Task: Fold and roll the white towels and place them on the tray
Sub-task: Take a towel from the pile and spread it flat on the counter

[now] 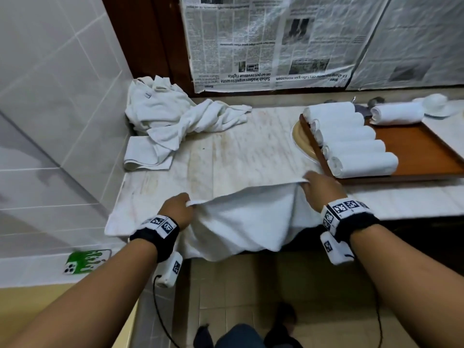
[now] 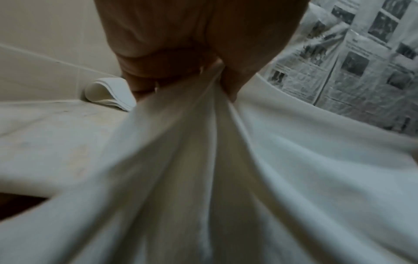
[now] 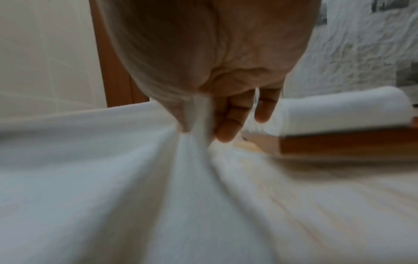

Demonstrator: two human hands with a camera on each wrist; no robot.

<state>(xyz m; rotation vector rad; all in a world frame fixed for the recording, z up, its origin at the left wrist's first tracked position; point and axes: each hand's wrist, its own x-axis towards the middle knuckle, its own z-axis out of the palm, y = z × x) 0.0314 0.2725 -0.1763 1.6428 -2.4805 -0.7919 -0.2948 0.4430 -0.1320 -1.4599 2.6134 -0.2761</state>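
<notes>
Both forearms reach forward, palms down, black wristbands with white marker blocks on each wrist. Left hand (image 1: 178,209) low and nearer body — fingers curled, pinching edge of towel (image 1: 241,222). Right hand (image 1: 320,190) farther forward and higher — thumb and forefinger pinch towel's other corner, remaining fingers (image 3: 263,110) extended, relaxed.

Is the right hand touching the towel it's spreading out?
Touching. The right wrist view shows the right hand pinching an edge of the towel; the head view agrees.
</notes>
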